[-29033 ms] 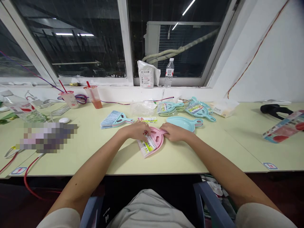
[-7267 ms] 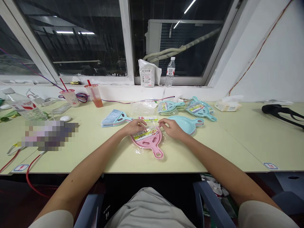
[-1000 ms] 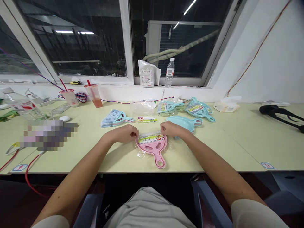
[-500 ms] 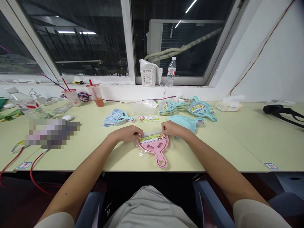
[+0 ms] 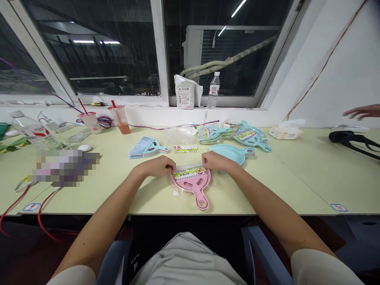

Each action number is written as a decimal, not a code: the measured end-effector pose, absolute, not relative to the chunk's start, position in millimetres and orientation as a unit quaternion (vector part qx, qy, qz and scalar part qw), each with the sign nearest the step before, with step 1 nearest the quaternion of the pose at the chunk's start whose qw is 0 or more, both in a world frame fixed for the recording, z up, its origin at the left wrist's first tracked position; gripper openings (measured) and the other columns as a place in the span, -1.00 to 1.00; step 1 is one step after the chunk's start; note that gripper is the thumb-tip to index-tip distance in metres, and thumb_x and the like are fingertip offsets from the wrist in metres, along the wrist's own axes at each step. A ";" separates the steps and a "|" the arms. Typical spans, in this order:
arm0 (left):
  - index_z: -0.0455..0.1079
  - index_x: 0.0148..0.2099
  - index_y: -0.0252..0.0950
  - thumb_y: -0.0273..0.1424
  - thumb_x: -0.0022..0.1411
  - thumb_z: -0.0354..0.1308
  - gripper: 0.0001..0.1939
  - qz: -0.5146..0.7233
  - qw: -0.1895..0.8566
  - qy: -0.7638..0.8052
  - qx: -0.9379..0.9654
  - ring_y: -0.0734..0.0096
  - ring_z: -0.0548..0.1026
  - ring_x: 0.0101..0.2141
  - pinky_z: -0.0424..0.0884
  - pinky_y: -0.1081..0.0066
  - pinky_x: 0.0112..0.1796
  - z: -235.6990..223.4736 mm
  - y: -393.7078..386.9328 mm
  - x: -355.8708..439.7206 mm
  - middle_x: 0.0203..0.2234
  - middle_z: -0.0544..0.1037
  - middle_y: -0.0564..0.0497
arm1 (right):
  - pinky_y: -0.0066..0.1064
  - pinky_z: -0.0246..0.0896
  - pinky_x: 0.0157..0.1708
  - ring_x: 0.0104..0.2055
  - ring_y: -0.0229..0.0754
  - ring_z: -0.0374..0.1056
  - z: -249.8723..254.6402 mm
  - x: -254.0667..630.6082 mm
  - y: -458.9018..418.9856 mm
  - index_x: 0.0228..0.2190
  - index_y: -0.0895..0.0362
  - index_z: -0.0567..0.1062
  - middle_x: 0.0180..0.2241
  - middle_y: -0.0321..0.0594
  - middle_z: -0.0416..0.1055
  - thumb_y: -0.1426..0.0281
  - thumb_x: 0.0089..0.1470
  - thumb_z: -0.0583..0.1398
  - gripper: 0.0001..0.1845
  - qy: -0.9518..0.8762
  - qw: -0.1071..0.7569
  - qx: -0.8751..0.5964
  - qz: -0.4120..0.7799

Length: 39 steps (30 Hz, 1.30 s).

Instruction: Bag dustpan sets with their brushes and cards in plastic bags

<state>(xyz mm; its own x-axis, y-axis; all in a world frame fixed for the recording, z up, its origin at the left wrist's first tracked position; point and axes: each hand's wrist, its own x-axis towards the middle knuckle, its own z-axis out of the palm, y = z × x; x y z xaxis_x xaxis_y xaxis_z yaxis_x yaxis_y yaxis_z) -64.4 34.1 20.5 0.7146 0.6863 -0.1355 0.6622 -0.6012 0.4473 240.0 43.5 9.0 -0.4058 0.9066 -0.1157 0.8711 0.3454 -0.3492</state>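
Observation:
A pink dustpan and brush set (image 5: 199, 185) lies before me in a clear plastic bag (image 5: 178, 192), its handle towards me. Across the brush runs a printed card (image 5: 190, 173). My left hand (image 5: 162, 166) has its fingers closed at the bag's upper left corner. At the upper right corner, my right hand (image 5: 215, 160) is pinched on the bag. Just beyond my right hand sits a stack of dustpans (image 5: 230, 152), blue on top. A loose blue brush (image 5: 148, 147) lies past my left hand, and a separate printed card (image 5: 185, 149) rests between them.
Bagged blue sets (image 5: 251, 135) lie at the back, near a crumpled clear bag (image 5: 181, 134). Drink cups (image 5: 121, 119), a water bottle (image 5: 37, 130) and a pixelated item (image 5: 63, 168) stand left. A tissue pack (image 5: 287, 130) and another person's hand (image 5: 362, 112) are right.
My left hand has shifted slightly left and its fingers have closed at the bag's corner. Another person's hand has come into view at the far right. My right hand has stayed put.

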 end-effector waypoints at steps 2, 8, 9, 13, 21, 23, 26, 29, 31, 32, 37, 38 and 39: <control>0.59 -0.18 -0.19 -0.48 0.15 0.03 -0.68 0.021 0.240 0.381 0.893 0.39 0.48 -0.33 0.27 0.43 -0.31 23.1 33.0 -67.5 -0.28 0.63 0.02 | -0.43 -0.05 -0.54 -0.49 -0.30 0.22 9.2 239.9 43.3 -0.45 0.12 0.37 -0.39 -0.24 0.43 0.53 0.03 0.22 -0.88 -0.820 0.050 -0.542 0.181; 0.59 -0.17 -0.18 -0.43 0.14 0.08 -0.71 0.022 0.243 0.394 0.886 0.40 0.49 -0.33 0.27 0.44 -0.34 26.2 31.6 -72.3 -0.30 0.62 0.03 | -0.47 -0.03 -0.53 -0.45 -0.29 0.24 2.6 244.5 49.3 -0.44 0.12 0.38 -0.38 -0.25 0.43 0.51 0.03 0.23 -0.89 -0.823 0.064 -0.532 0.186; 0.59 -0.18 -0.18 -0.43 0.14 0.09 -0.72 0.023 0.245 0.395 0.885 0.40 0.50 -0.33 0.28 0.44 -0.34 26.5 31.4 -72.3 -0.30 0.62 0.03 | -0.48 -0.02 -0.53 -0.44 -0.29 0.24 1.5 245.3 50.4 -0.44 0.12 0.39 -0.38 -0.25 0.43 0.51 0.04 0.23 -0.90 -0.822 0.066 -0.533 0.190; 0.60 -0.19 -0.17 -0.41 0.14 0.10 -0.74 0.028 0.251 0.401 0.880 0.39 0.51 -0.33 0.28 0.44 -0.36 27.7 30.6 -72.3 -0.31 0.63 0.04 | -0.49 0.01 -0.51 -0.41 -0.28 0.28 -0.3 246.3 52.7 -0.37 0.12 0.41 -0.35 -0.25 0.44 0.50 0.04 0.24 -0.90 -0.811 0.071 -0.541 0.213; 0.60 -0.17 -0.19 -0.34 0.17 0.12 -0.74 0.019 0.304 0.415 0.857 0.40 0.49 -0.48 0.22 0.44 -0.49 22.1 38.1 -78.2 -0.49 0.60 0.02 | -0.49 0.05 -0.44 -0.39 -0.26 0.30 -5.3 245.0 57.6 -0.30 0.10 0.35 -0.36 -0.29 0.44 0.55 0.01 0.20 -0.81 -0.788 0.098 -0.561 0.233; 0.60 -0.17 -0.19 -0.33 0.17 0.13 -0.75 0.016 0.311 0.419 0.853 0.39 0.50 -0.46 0.23 0.45 -0.49 20.9 39.5 -78.3 -0.48 0.60 0.02 | -0.48 0.06 -0.43 -0.40 -0.26 0.29 -8.1 245.3 59.5 -0.31 0.10 0.34 -0.38 -0.30 0.43 0.56 -0.01 0.20 -0.80 -0.782 0.109 -0.563 0.243; 0.60 -0.20 -0.19 -0.34 0.14 0.14 -0.77 0.021 0.300 0.424 0.854 0.38 0.50 -0.42 0.25 0.45 -0.46 21.4 38.9 -76.5 -0.42 0.62 0.02 | -0.48 0.04 -0.44 -0.42 -0.26 0.27 -12.0 244.2 60.6 -0.32 0.10 0.34 -0.41 -0.32 0.40 0.57 0.00 0.18 -0.81 -0.778 0.120 -0.564 0.248; 0.59 -0.26 -0.21 -0.37 0.11 0.14 -0.80 0.034 0.275 0.414 0.867 0.39 0.48 -0.39 0.24 0.44 -0.43 22.6 37.3 -75.0 -0.39 0.61 0.02 | -0.47 0.02 -0.44 -0.40 -0.26 0.25 -15.2 241.1 59.8 -0.33 0.09 0.34 -0.40 -0.32 0.40 0.57 0.02 0.16 -0.83 -0.783 0.140 -0.563 0.224; 0.58 -0.27 -0.22 -0.37 0.11 0.14 -0.80 0.031 0.270 0.411 0.870 0.39 0.46 -0.40 0.21 0.44 -0.45 22.8 37.0 -75.0 -0.40 0.58 0.01 | -0.46 -0.01 -0.45 -0.39 -0.25 0.24 -16.8 238.8 59.0 -0.33 0.08 0.33 -0.39 -0.32 0.39 0.56 0.04 0.14 -0.84 -0.790 0.153 -0.558 0.202; 0.58 -0.27 -0.21 -0.37 0.11 0.14 -0.80 0.028 0.269 0.412 0.870 0.39 0.44 -0.42 0.19 0.44 -0.46 22.6 37.1 -75.3 -0.42 0.56 0.01 | -0.46 -0.01 -0.45 -0.39 -0.24 0.24 -17.3 238.0 58.7 -0.33 0.08 0.33 -0.39 -0.32 0.39 0.56 0.05 0.14 -0.84 -0.794 0.158 -0.555 0.194; 0.56 -0.30 -0.19 -0.37 0.08 0.17 -0.85 0.022 0.243 0.425 0.872 0.42 0.29 -0.52 0.09 0.39 -0.51 22.0 38.2 -75.8 -0.52 0.40 0.04 | -0.46 -0.02 -0.46 -0.40 -0.25 0.23 -19.2 235.6 58.5 -0.33 0.08 0.32 -0.41 -0.32 0.38 0.54 0.09 0.13 -0.87 -0.789 0.165 -0.557 0.201; 0.56 -0.31 -0.18 -0.36 0.08 0.17 -0.86 0.022 0.241 0.426 0.872 0.42 0.27 -0.52 0.08 0.39 -0.52 22.4 37.9 -75.6 -0.52 0.37 0.04 | -0.47 -0.02 -0.47 -0.41 -0.25 0.24 -20.0 234.6 58.3 -0.33 0.08 0.32 -0.40 -0.32 0.39 0.54 0.10 0.13 -0.88 -0.785 0.167 -0.561 0.204; 0.55 -0.32 -0.18 -0.36 0.08 0.18 -0.87 0.022 0.241 0.426 0.872 0.41 0.27 -0.52 0.07 0.38 -0.52 22.9 37.5 -75.2 -0.53 0.36 0.04 | -0.47 -0.02 -0.47 -0.41 -0.25 0.25 -21.0 233.1 58.0 -0.33 0.08 0.32 -0.40 -0.31 0.40 0.53 0.12 0.13 -0.90 -0.781 0.171 -0.564 0.204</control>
